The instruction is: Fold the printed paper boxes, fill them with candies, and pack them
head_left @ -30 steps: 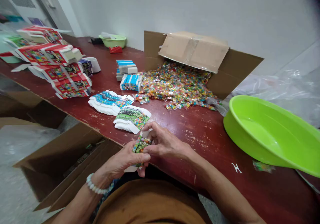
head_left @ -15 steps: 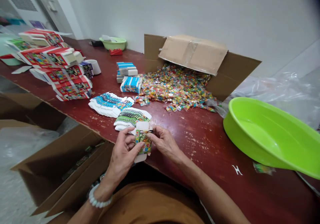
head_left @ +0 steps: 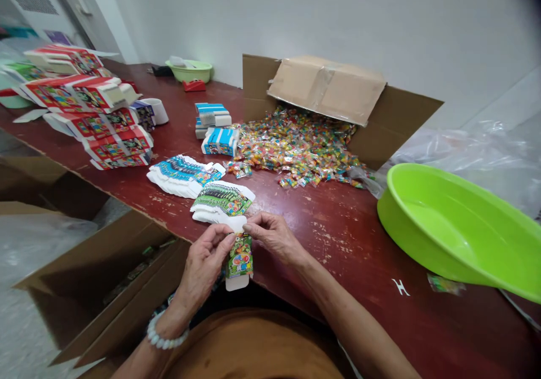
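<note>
Both my hands hold one small green printed carton [head_left: 239,261] upright at the near edge of the dark red table [head_left: 338,238]. My left hand [head_left: 204,261] pinches its upper left side. Fingers of my right hand [head_left: 270,233] pinch the white top flap. Just beyond lie two fanned stacks of flat cartons, green ones [head_left: 222,200] and blue ones [head_left: 181,173]. A heap of small wrapped candies [head_left: 296,145] spills from a cardboard box [head_left: 333,94] lying on its side.
A lime green basin [head_left: 456,227] sits at the right. Red folded cartons [head_left: 97,119] are piled at the left, blue boxes [head_left: 217,131] near the candy. An open cardboard box [head_left: 110,277] stands on the floor at the left. A small green bowl [head_left: 190,70] is far back.
My hands lifted the small carton from low at the table edge and turned it upright; the right hand's fingers shifted to its top flap.
</note>
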Demonstrator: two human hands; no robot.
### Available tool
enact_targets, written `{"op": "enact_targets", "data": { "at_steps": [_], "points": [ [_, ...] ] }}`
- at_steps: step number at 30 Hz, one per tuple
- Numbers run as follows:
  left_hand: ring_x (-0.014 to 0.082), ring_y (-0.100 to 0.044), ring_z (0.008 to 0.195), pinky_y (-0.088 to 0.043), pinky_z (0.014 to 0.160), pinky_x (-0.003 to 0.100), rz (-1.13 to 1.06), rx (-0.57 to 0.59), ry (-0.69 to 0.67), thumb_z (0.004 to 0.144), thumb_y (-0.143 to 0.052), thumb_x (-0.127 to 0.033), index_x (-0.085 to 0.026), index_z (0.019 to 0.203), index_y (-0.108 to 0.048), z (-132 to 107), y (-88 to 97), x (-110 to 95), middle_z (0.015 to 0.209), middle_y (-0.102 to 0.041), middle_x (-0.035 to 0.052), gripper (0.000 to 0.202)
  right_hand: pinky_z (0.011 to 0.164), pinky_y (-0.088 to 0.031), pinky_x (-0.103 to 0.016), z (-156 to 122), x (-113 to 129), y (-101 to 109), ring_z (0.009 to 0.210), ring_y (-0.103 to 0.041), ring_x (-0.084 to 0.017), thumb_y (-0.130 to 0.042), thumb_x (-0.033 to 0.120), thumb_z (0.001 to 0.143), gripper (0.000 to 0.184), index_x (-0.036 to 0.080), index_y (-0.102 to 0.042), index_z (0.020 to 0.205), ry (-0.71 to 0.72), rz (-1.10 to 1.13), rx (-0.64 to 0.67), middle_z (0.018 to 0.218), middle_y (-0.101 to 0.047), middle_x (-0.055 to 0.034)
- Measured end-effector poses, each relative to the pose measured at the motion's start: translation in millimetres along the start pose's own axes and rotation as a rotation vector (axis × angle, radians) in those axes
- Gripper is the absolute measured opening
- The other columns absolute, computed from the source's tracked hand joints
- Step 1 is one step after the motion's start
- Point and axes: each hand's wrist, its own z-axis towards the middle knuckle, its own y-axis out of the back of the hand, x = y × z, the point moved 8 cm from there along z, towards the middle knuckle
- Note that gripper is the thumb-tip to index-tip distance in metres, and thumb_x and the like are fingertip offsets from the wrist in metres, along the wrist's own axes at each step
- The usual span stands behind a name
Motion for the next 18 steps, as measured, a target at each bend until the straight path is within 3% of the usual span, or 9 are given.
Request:
{"op": "enact_targets", "data": {
  "at_steps": [3,5,7,9,11,13,15,18],
  "points": [
    [0.0120,-0.063,0.071,-0.051,0.065,0.019,0.052,0.023,-0.028,0.077,-0.077,-0.043,-0.018,0.087,-0.062,1,0.5,-2,0.079,-0.070,-0.0003,0.031,0.062,-0.044,-0.025,6,-2,-1,0.061,-0.054,-0.011,-0.087,0.045,0.062,0.041,0.020,-0.065,0.087,-0.033,0.048,0.060,0.070,-0.062,0.0038],
    [0.0131,-0.065,0.075,-0.052,0.069,0.020,0.028,0.007,-0.048,0.074,-0.080,-0.042,-0.019,0.091,-0.059,2,1.8,-4,0.082,-0.071,0.0002,0.036,0.063,-0.045,-0.026,6,0,-3,0.064,-0.055,-0.012,-0.085,0.046,0.065,0.041,0.020,-0.066,0.091,0.007,-0.012,0.087,0.072,-0.063,0.0030],
    [0.0144,-0.067,0.075,-0.053,0.068,0.022,-0.053,-0.035,-0.023,0.069,-0.084,-0.041,-0.022,0.100,-0.054,1,3.8,-3,0.083,-0.072,-0.0013,0.047,0.067,-0.047,-0.028,5,4,-5,0.068,-0.058,-0.014,-0.079,0.046,0.073,0.031,0.019,-0.068,0.084,0.085,-0.127,0.087,0.075,-0.065,0.0002],
    [0.0155,-0.068,0.070,-0.055,0.064,0.025,-0.144,-0.031,0.078,0.070,-0.083,-0.043,-0.025,0.112,-0.049,-2,0.3,4,0.085,-0.072,-0.0018,0.057,0.070,-0.048,-0.029,1,11,-1,0.073,-0.060,-0.016,-0.074,0.043,0.080,0.024,0.019,-0.069,0.079,0.177,-0.205,0.022,0.078,-0.067,-0.0018],
    [0.0171,-0.068,0.062,-0.056,0.058,0.028,-0.206,0.048,0.232,0.075,-0.077,-0.050,-0.024,0.117,-0.049,-7,-10.0,13,0.085,-0.072,0.0007,0.057,0.071,-0.049,-0.030,-4,18,-1,0.075,-0.062,-0.017,-0.072,0.041,0.083,0.021,0.020,-0.070,0.081,0.267,-0.260,-0.023,0.080,-0.068,-0.0026],
    [0.0179,-0.066,0.052,-0.054,0.050,0.029,-0.239,0.107,0.358,0.080,-0.068,-0.057,-0.020,0.114,-0.053,-13,-17.9,21,0.078,-0.071,0.0034,0.052,0.069,-0.049,-0.029,-8,23,-8,0.072,-0.062,-0.016,-0.069,0.041,0.086,0.022,0.020,-0.072,0.085,0.312,-0.324,0.029,0.080,-0.068,-0.0030],
    [0.0167,-0.061,0.043,-0.050,0.042,0.027,-0.244,0.094,0.416,0.084,-0.062,-0.059,-0.017,0.108,-0.057,-15,-18.8,26,0.068,-0.068,0.0033,0.049,0.066,-0.049,-0.028,-9,21,-14,0.068,-0.062,-0.015,-0.065,0.044,0.088,0.026,0.019,-0.073,0.086,0.283,-0.345,0.096,0.081,-0.069,-0.0036],
    [0.0150,-0.058,0.039,-0.045,0.038,0.023,-0.236,0.067,0.417,0.086,-0.056,-0.064,-0.016,0.108,-0.059,-12,-18.3,29,0.063,-0.066,0.0022,0.053,0.062,-0.050,-0.028,-4,11,-13,0.065,-0.063,-0.014,-0.071,0.049,0.082,0.032,0.018,-0.069,0.080,0.106,-0.195,0.109,0.083,-0.072,-0.0040]
  ]
}}
